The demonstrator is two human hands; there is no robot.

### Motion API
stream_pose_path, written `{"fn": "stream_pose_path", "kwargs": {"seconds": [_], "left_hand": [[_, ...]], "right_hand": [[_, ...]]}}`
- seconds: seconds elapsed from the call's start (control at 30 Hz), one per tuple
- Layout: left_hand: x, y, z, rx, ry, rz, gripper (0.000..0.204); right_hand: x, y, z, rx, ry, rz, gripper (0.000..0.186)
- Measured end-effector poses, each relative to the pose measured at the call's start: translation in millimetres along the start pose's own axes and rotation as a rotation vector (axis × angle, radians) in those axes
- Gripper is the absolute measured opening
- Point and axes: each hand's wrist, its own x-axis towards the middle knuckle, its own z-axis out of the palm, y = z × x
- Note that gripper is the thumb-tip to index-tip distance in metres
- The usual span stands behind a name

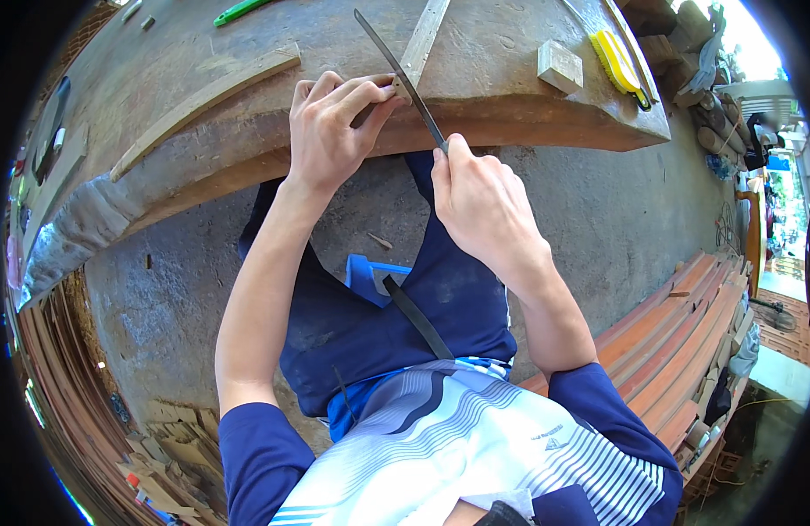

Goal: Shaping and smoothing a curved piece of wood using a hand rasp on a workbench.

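My right hand (488,202) is closed round the near end of a long, narrow dark metal file (389,60), which slants up and left over the edge of the thick workbench (475,83). My left hand (339,123) pinches a small light wooden piece (398,83) at the bench edge. The file lies across or right beside this piece; whether they touch I cannot tell. The left fingers hide most of the piece. Just beyond it, a pale wooden strip (425,35) lies on the bench, pointing away from me.
Right on the bench are a wooden block (560,67) and a yellow brush (617,66). A long wooden strip (207,105) lies left, a green-handled tool (238,11) farther back. Stacked reddish boards (668,324) lie on the right floor, more planks (63,368) at left.
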Motion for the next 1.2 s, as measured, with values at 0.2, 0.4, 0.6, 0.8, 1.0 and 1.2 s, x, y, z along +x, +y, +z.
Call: {"fn": "stream_pose_path", "kwargs": {"seconds": [0.2, 0.4, 0.6, 0.8, 1.0, 1.2], "left_hand": [[2, 2, -4, 0.005, -0.020, -0.012, 0.015], [3, -1, -5, -0.015, -0.049, 0.018, 0.013], [1, -3, -2, 0.007, -0.039, 0.015, 0.016], [0, 1, -4, 0.045, -0.046, -0.003, 0.016], [3, -3, -3, 0.017, -0.042, 0.022, 0.014], [-1, -1, -2, 0.030, -0.040, 0.009, 0.014]], "right_hand": [[-13, 2, -2, -0.011, -0.010, 0.021, 0.030], [-14, 1, 1, -0.040, 0.018, -0.018, 0.030], [0, -3, 3, -0.052, 0.023, -0.019, 0.031], [-18, 6, -4, -0.064, 0.015, -0.003, 0.030], [-12, 3, -1, -0.039, 0.007, -0.017, 0.030], [-4, 3, -1, -0.078, 0.029, -0.029, 0.030]]}}
